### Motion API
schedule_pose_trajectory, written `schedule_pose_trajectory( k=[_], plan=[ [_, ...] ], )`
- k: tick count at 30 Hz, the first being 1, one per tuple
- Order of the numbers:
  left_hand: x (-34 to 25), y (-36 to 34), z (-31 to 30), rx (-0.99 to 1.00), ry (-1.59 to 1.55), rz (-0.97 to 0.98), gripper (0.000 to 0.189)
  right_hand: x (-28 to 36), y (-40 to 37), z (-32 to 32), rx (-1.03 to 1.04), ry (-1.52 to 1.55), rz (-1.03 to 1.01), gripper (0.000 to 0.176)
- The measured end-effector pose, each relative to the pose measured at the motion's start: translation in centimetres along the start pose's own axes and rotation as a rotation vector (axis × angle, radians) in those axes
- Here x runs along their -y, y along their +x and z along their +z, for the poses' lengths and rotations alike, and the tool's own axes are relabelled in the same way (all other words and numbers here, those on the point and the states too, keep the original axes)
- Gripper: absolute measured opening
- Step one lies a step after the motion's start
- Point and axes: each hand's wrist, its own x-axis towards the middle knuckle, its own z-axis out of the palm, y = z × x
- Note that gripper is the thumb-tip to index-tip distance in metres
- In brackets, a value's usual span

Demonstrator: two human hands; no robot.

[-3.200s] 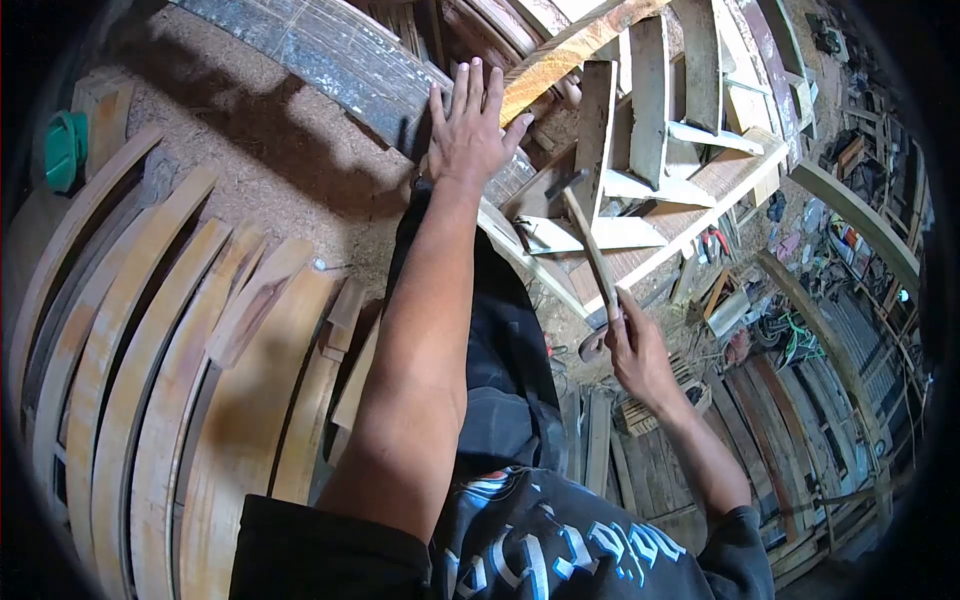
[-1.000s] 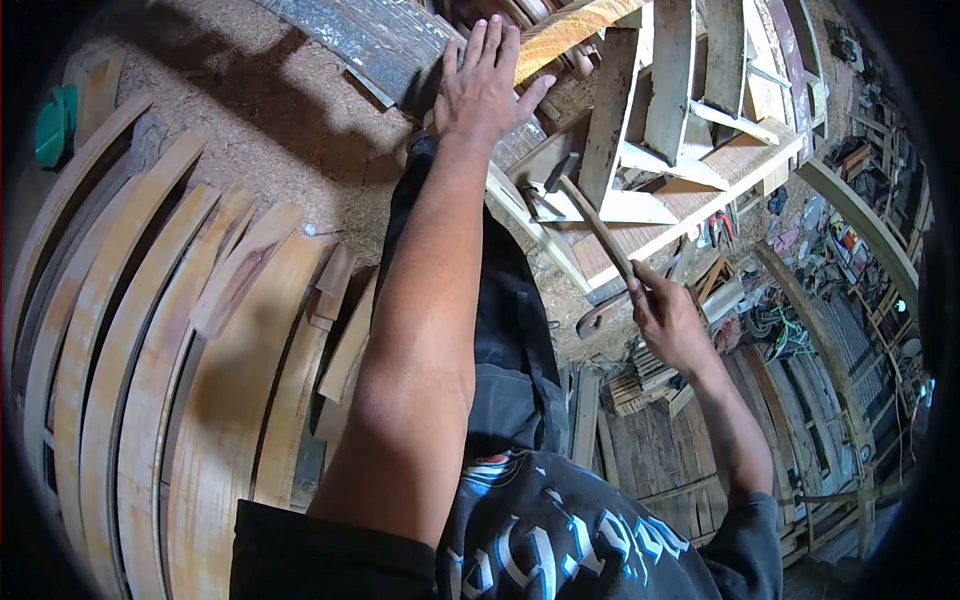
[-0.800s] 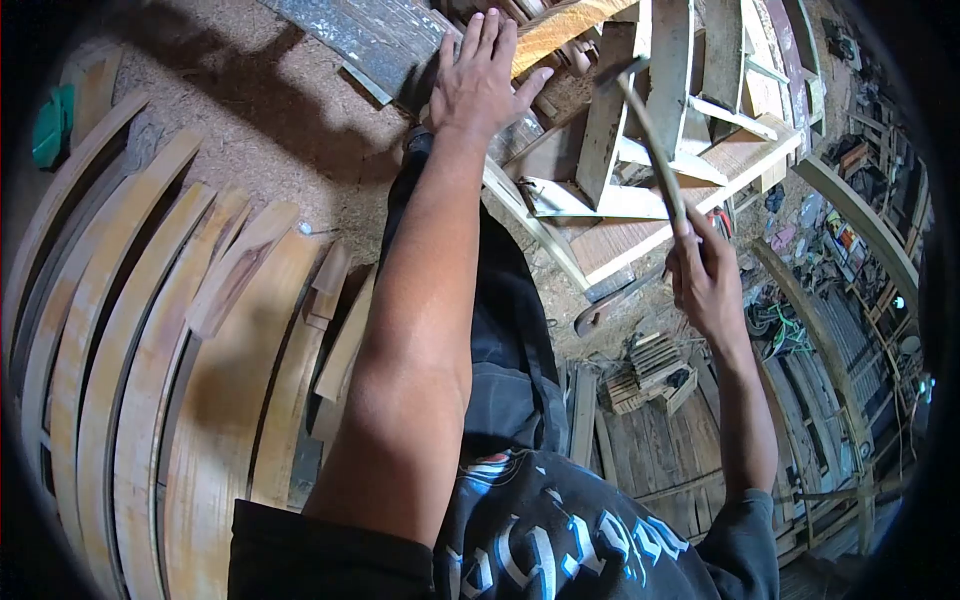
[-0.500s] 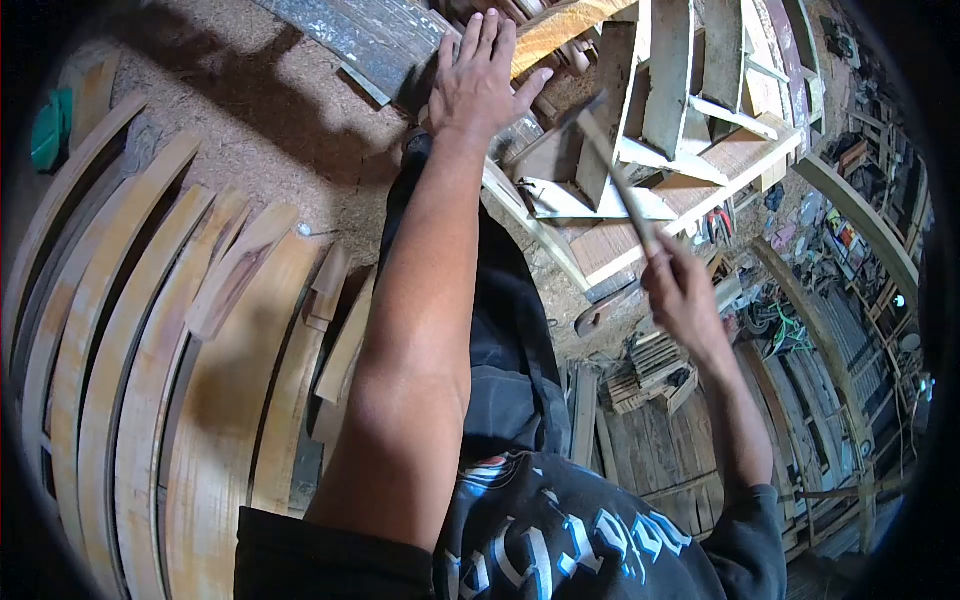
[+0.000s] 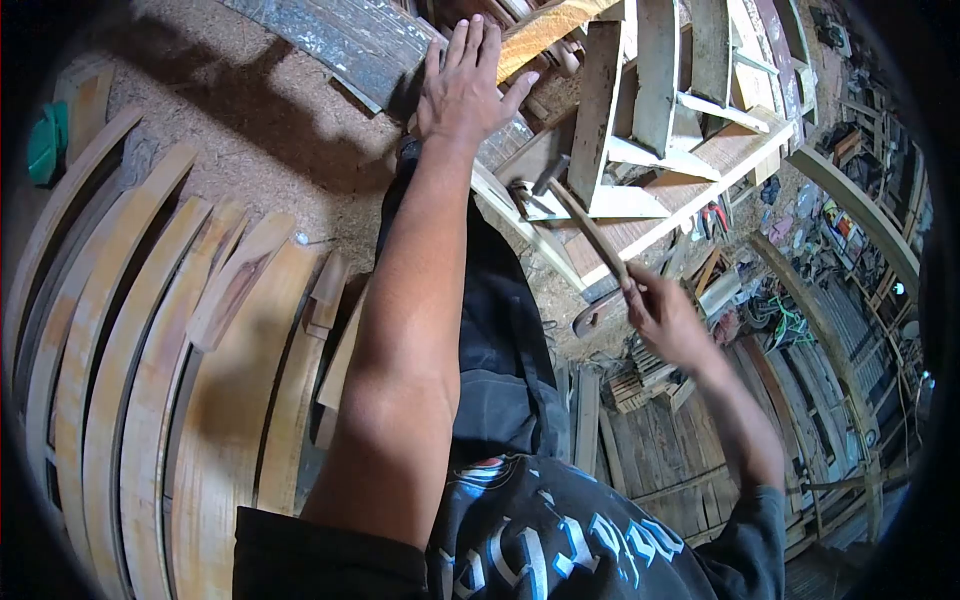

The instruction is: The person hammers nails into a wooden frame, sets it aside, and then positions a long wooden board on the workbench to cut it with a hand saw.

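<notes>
My right hand (image 5: 668, 322) is closed round the wooden handle of a hammer (image 5: 597, 232). The hammer's head is low over the near corner of a wooden frame (image 5: 690, 228), close to a pale strip of wood (image 5: 600, 203) fixed there. Upright slats (image 5: 657, 75) rise from this frame in a row. My left hand (image 5: 460, 95) lies flat with fingers spread and thumb out, at the end of a worn, paint-marked plank (image 5: 330, 45). Just beyond its fingers is an orange-brown piece of timber (image 5: 550, 35).
Curved wooden pieces (image 5: 140, 330) stand in a row at the left, beside my arm. Sawdust covers the floor (image 5: 250, 150). Pliers with red handles (image 5: 712, 218) lie beyond the frame's edge. Stacked wood offcuts (image 5: 640, 380) and clutter fill the right side.
The hammer has come down, its head dropping from above the frame to near its corner. My right hand has lowered slightly. My left hand stays spread in place as the view shifts a little.
</notes>
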Motion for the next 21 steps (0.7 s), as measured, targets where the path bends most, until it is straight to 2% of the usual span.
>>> schedule_pose_trajectory(
  k=[3, 5, 6, 8, 9, 10, 12, 14, 15, 16, 19, 21],
  plan=[
    [-0.1, -0.2, 0.1, 0.001, 0.000, -0.006, 0.078, 1.5, -0.7, -1.3, 0.033, -0.035, 0.098, 0.038],
    [-0.1, -0.2, 0.2, 0.018, 0.030, -0.004, 0.078, 2.3, -0.4, -1.8, -0.192, 0.279, 0.168, 0.039],
    [-0.1, -0.4, 0.2, 0.020, 0.028, -0.002, 0.078, 2.7, -0.1, -1.7, -0.282, 0.399, 0.092, 0.039],
    [-0.1, -0.2, 0.2, 0.004, 0.008, -0.002, 0.078, 0.7, -0.2, -0.6, -0.277, 0.211, 0.030, 0.037],
    [-0.1, -0.1, 0.0, 0.004, 0.010, -0.002, 0.078, 1.0, -0.2, -0.5, -0.074, -0.022, 0.006, 0.036],
    [-0.1, 0.0, -0.2, 0.021, 0.030, 0.001, 0.078, 2.0, -0.6, -0.2, -0.005, -0.087, 0.091, 0.037],
    [-0.2, -0.3, -0.3, 0.048, 0.048, -0.005, 0.079, 2.3, -0.7, -1.2, 0.001, 0.027, 0.176, 0.038],
    [-0.2, -0.2, -0.4, -0.016, 0.027, 0.027, 0.075, 2.2, -0.3, -2.4, -0.128, 0.166, 0.153, 0.040],
    [-1.1, 0.8, -2.8, 0.229, -0.071, -0.078, 0.086, 3.2, 0.1, -3.2, -0.192, 0.230, 0.141, 0.040],
    [-1.1, 0.8, -2.7, 0.227, -0.072, -0.070, 0.086, 4.1, 0.7, -3.9, -0.263, 0.293, 0.124, 0.041],
    [-1.1, 0.7, -2.3, 0.230, -0.054, -0.091, 0.082, 5.4, 1.8, -4.3, -0.398, 0.217, -0.016, 0.042],
    [-1.2, 0.5, -1.9, 0.202, -0.072, -0.109, 0.080, 6.2, 1.3, -3.7, -0.348, 0.347, 0.051, 0.042]
  ],
)
